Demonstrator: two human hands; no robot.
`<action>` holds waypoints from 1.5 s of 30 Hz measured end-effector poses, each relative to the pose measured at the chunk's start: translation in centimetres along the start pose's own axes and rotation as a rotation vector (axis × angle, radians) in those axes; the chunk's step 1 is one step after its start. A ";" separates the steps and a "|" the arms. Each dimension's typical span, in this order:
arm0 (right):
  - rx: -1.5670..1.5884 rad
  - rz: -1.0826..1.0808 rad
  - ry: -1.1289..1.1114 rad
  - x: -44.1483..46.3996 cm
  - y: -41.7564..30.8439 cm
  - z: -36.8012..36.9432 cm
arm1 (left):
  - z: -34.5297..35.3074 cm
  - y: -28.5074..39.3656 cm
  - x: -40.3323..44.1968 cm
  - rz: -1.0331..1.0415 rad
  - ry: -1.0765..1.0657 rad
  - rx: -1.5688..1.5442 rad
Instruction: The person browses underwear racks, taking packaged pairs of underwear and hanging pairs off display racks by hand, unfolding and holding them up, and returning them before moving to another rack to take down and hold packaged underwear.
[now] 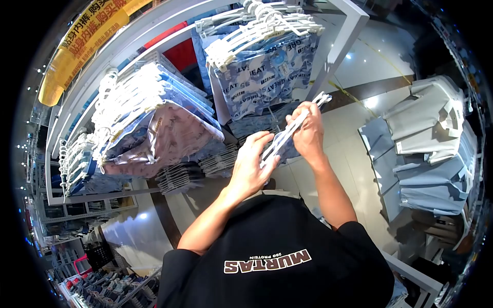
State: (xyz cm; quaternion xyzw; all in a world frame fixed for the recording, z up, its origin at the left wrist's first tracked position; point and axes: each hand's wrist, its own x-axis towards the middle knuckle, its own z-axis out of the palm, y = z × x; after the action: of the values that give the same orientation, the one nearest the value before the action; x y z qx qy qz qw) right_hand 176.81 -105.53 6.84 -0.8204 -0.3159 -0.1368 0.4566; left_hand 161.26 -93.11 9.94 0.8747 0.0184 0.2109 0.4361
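Note:
A narrow bundle of white hangers (pixel 285 134) slants up and to the right in front of my chest. My right hand (pixel 308 132) is closed around its upper part, with hanger ends sticking out past the fingers. At the lower end, my left hand (pixel 250 163) holds the bundle between thumb and fingers. Bluish fabric shows just behind the hangers, but whether it hangs from them I cannot tell. Just beyond my hands, blue printed underwear (pixel 264 82) hangs on white hangers from the rack.
A white metal rack (pixel 343 43) carries pink and blue patterned garments (pixel 167 136) on the left. Along its top runs a yellow sign strip (pixel 84 43). White and light blue shirts (pixel 431 120) hang at the right, across a tiled floor (pixel 349 146). Folded items (pixel 110 287) fill a shelf at lower left.

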 end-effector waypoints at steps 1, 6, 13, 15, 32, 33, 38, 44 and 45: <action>0.065 0.055 0.047 1.2 -0.2 0.1 | -0.4 0.0 0.3 0.061 0.086 0.004; 0.043 -0.117 0.214 7.7 -3.7 -1.1 | -3.1 1.8 3.6 0.153 0.231 -0.026; 0.007 -0.059 0.227 14.6 -6.8 -2.6 | -6.2 3.6 9.5 0.301 0.336 -0.080; 0.041 -0.181 0.240 15.9 -6.4 -1.6 | -6.8 3.3 10.1 0.227 0.323 -0.175; 0.030 -0.116 0.189 15.0 -6.5 2.0 | -6.2 -4.3 10.9 0.027 0.317 -0.474; 0.037 -0.129 0.235 14.4 -6.7 1.9 | -6.0 -4.8 10.4 0.031 0.337 -0.534; 0.133 -0.160 0.429 11.3 -5.0 1.1 | -4.6 -6.1 5.3 0.120 0.525 -0.028; 0.344 0.292 0.285 4.5 0.5 1.4 | -2.5 -4.8 2.9 0.007 -0.105 -0.466; 0.357 0.368 0.233 3.4 1.8 1.6 | -1.4 -5.3 3.1 -0.112 -0.252 -0.518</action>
State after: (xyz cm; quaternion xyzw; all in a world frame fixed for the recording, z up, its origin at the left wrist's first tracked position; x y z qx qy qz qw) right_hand 180.52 -103.50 6.49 -0.7494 -0.1260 -0.0870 0.6442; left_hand 164.38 -88.13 7.70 0.7512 -0.0421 0.0737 0.6546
